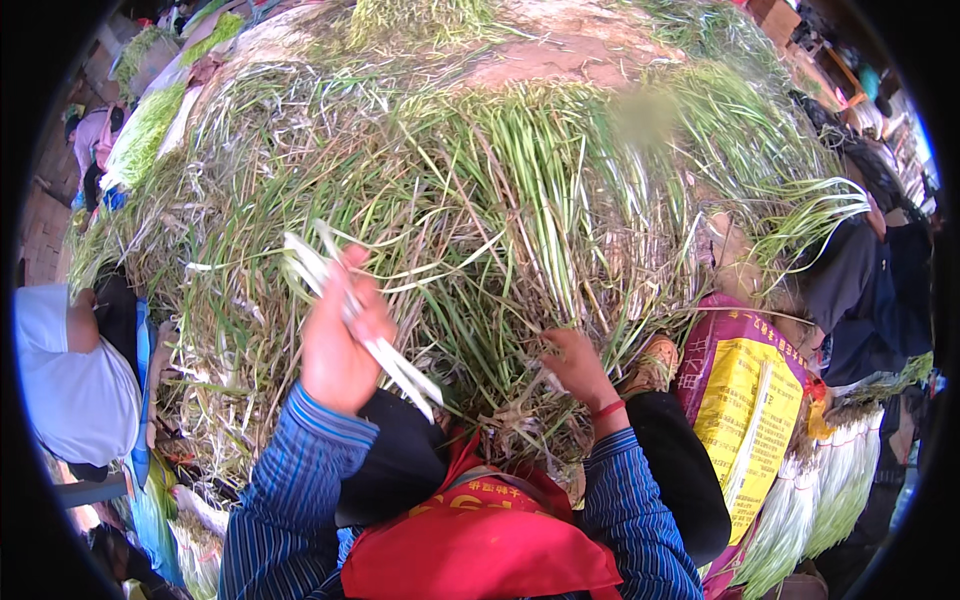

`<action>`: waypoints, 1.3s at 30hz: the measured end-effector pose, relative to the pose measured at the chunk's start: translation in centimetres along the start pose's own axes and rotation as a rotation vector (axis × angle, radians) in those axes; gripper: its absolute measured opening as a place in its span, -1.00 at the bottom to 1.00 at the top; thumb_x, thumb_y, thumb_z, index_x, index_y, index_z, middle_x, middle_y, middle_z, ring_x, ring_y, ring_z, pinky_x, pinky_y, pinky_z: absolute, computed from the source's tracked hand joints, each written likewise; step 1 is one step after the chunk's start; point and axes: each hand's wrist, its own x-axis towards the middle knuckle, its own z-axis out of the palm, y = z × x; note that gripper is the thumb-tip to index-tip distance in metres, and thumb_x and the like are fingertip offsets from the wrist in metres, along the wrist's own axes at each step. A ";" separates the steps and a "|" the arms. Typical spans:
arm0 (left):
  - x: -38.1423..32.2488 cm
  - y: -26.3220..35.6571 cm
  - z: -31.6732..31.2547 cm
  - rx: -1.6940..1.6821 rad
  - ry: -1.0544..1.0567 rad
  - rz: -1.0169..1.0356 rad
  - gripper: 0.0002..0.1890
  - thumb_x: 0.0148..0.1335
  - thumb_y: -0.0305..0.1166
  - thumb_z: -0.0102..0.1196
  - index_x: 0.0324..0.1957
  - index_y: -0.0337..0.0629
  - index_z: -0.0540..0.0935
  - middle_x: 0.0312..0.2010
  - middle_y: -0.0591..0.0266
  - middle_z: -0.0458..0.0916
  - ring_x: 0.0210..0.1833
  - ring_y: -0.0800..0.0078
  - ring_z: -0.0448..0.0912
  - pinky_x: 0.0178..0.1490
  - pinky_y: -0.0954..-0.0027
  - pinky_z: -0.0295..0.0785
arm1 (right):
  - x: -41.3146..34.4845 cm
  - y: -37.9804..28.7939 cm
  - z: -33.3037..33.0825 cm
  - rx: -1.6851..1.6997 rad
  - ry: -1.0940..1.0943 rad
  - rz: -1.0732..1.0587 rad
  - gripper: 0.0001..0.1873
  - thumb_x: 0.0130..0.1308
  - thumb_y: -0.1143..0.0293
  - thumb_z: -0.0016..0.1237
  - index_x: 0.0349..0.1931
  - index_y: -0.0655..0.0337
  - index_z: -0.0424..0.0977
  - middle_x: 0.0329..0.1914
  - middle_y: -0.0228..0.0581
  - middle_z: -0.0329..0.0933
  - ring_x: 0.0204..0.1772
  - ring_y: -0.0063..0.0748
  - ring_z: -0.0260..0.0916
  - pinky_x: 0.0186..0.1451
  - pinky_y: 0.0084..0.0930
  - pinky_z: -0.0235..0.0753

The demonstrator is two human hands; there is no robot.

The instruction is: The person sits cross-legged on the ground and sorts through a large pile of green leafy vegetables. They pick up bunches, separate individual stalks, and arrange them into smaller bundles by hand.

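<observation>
My left hand (341, 330), slightly blurred, grips a few peeled white stalks (401, 373) of a chive-like vegetable. Their white lengths stick out above and below the fist, and thin leaves trail to the right. Lower and to the right, my right hand (581, 367) has its fingers curled at the near edge of a heap of green leaves and dry husks (465, 315); whether it pinches anything is not clear. Beyond it lies a bunch of unpeeled green stalks (551, 202) with pale lower ends.
On the right, a purple and yellow printed sack (742, 405) bears a few white stalks (750, 435). Tied white-stemmed bundles (844, 457) lie beside it. One person (82, 375) sits at left; another person's hand (874, 217) at right holds greens (814, 214). A red apron (480, 547) covers my lap.
</observation>
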 end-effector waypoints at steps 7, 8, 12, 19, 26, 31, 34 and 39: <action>-7.7 -10.1 -2.5 -0.024 0.126 -1.104 -0.84 0.26 -0.27 -0.23 -0.26 -0.12 0.34 -0.80 0.48 0.06 -0.77 0.70 0.01 -0.68 0.63 -0.04 | 1.6 8.5 -0.2 0.387 0.253 0.560 -0.82 0.16 0.45 -0.16 -0.26 0.33 0.39 -0.39 -0.32 0.42 -0.30 -0.63 0.30 -0.21 -0.68 0.30; -7.4 -9.9 -2.6 -0.101 0.046 -1.055 -0.83 0.27 -0.27 -0.24 -0.26 -0.13 0.34 -0.81 0.48 0.06 -0.78 0.69 0.00 -0.68 0.63 -0.05 | 2.1 9.1 0.4 0.375 0.231 0.598 -0.75 0.15 0.40 -0.13 -0.19 0.34 0.37 -0.31 -0.21 0.44 -0.24 -0.48 0.37 -0.15 -0.59 0.33; -5.1 -6.9 -0.5 0.232 -0.209 -0.554 -0.81 0.27 -0.36 -0.26 -0.23 -0.26 0.39 -0.80 0.40 0.18 -0.77 0.65 0.13 -0.67 0.60 0.12 | 3.7 10.7 3.4 0.121 0.194 0.675 -0.60 0.01 0.28 -0.02 -0.16 0.32 0.34 -0.22 0.04 0.42 -0.12 -0.04 0.37 -0.10 -0.29 0.34; -0.7 -5.9 2.7 0.317 -0.030 0.042 -0.82 0.22 -0.32 -0.15 -0.19 -0.14 0.40 -0.61 0.35 0.32 -0.60 0.59 0.30 -0.57 0.61 0.25 | 5.9 8.5 0.4 0.273 0.117 0.596 -0.81 -0.02 0.37 0.01 -0.44 0.28 0.38 -0.57 -0.28 0.37 -0.48 -0.36 0.26 -0.40 -0.50 0.27; -1.5 -7.5 1.8 0.010 -0.006 -0.430 -0.76 0.20 -0.32 -0.10 -0.11 -0.17 0.41 -0.52 0.38 0.33 -0.61 0.69 0.19 -0.59 0.70 0.09 | 5.4 -4.7 -12.6 0.844 0.667 0.234 -0.90 0.12 0.41 -0.08 -0.44 0.22 0.35 -0.58 -0.54 0.23 -0.56 -0.80 0.06 -0.54 -0.85 0.07; -1.5 -7.7 1.6 0.159 -0.053 -0.297 -0.75 0.21 -0.35 -0.12 -0.09 -0.18 0.41 -0.51 0.37 0.36 -0.61 0.71 0.19 -0.58 0.70 0.09 | 4.2 -8.4 -11.8 0.696 0.609 0.193 -0.81 0.16 0.46 -0.16 -0.21 0.30 0.36 -0.51 -0.48 0.32 -0.56 -0.79 0.09 -0.56 -0.84 0.10; -1.2 -7.7 1.4 0.226 -0.050 -0.272 -0.71 0.19 -0.38 -0.09 -0.04 -0.20 0.41 -0.43 0.30 0.43 -0.55 0.69 0.26 -0.57 0.71 0.11 | 2.6 -7.9 -8.3 0.513 0.290 0.438 -0.69 0.16 0.45 -0.14 -0.06 0.27 0.35 -0.47 -0.48 0.33 -0.45 -0.75 0.16 -0.42 -0.77 0.23; -0.5 -7.2 0.8 0.325 0.039 -0.239 -0.66 0.18 -0.37 -0.06 0.01 -0.20 0.38 -0.29 0.24 0.46 -0.48 0.69 0.28 -0.54 0.78 0.16 | -1.8 -9.2 -4.6 0.876 0.231 0.347 -0.67 0.11 0.54 -0.05 -0.07 0.30 0.34 -0.32 -0.50 0.36 -0.32 -0.75 0.23 -0.28 -0.79 0.28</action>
